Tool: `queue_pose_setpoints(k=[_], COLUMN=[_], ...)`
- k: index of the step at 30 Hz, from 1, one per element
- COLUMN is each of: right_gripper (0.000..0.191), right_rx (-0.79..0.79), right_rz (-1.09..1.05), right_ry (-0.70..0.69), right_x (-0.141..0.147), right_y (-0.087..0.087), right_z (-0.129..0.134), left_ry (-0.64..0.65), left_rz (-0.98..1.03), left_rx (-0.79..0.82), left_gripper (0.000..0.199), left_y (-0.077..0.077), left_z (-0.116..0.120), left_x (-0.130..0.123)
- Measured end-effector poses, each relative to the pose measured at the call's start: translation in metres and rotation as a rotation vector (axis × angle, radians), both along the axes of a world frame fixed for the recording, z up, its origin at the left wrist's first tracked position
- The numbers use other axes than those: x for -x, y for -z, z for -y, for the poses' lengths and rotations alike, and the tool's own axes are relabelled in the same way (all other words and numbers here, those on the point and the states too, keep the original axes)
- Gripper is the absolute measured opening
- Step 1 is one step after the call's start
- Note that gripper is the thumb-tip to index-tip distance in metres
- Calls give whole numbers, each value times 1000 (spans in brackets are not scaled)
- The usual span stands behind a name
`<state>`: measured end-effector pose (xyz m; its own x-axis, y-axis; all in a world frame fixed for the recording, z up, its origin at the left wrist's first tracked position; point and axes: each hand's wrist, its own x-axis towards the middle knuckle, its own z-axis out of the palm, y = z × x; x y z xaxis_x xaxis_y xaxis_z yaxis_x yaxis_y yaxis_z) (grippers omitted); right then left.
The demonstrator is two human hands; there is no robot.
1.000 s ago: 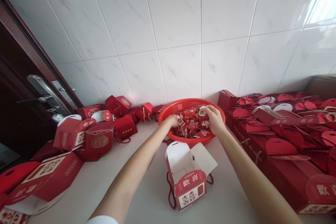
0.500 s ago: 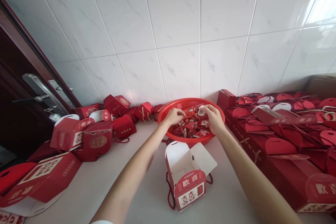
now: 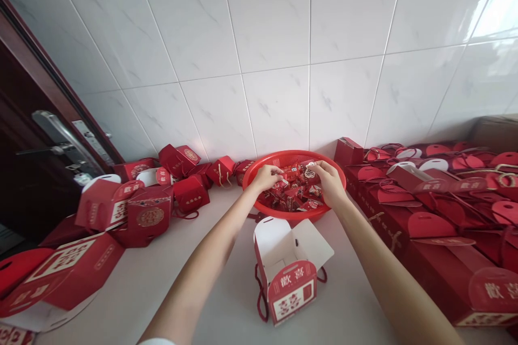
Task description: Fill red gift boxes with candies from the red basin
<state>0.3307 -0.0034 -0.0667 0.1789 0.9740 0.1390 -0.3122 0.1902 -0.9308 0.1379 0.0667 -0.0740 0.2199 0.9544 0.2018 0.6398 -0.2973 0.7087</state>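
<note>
A red plastic basket [image 3: 254, 206] holds several wrapped candies [image 3: 294, 194], mostly red with white print. Over its left side, my left hand [image 3: 267, 178] is closed in a pinch, with a small white-edged wrapped candy [image 3: 285, 182] at the fingertips. At the right side, my right hand [image 3: 328, 179] pinches a dark red candy packet [image 3: 311, 172] with a white pattern. In front of the basket stands an open red gift box [image 3: 294, 296], with white inner flaps raised and dark red cord handles. Its visible inside is bare white card.
Several red gift boxes [image 3: 149, 215] lie piled on the left, near a dark door with a metal handle [image 3: 60, 129]. Rows of red boxes [image 3: 437, 259] fill the right side of the white table [image 3: 218, 280]. A tiled wall [image 3: 275, 108] rises behind.
My left hand has shifted slightly, and a white-edged candy now shows at its fingertips. The right hand stays almost still with its packet. The open box has not moved.
</note>
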Motion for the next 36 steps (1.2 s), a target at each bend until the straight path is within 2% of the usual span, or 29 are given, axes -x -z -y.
queue_pose_setpoints(k=[7,20,25,29,36], right_gripper=[29,30,34,37,34], right_rx=[-1,-3,-32,-52,-59], right_rz=[-21,-24,-13,17,98], right_ry=[-1,-8,-40,-7,-33], right_x=[0,1,1,1,0], right_y=[1,0,0,4,9], right_z=[-1,0,1,-2,-7], left_ry=[76,21,115,180,210], left_rz=[185,401,535,568,583], left_rx=[-29,-22,15,35,36], left_gripper=[13,20,24,30,31], left_y=[3,1,-3,-6,-6], left_z=[-4,-3,1,4,8], left_x=[1,-1,0,1,-1])
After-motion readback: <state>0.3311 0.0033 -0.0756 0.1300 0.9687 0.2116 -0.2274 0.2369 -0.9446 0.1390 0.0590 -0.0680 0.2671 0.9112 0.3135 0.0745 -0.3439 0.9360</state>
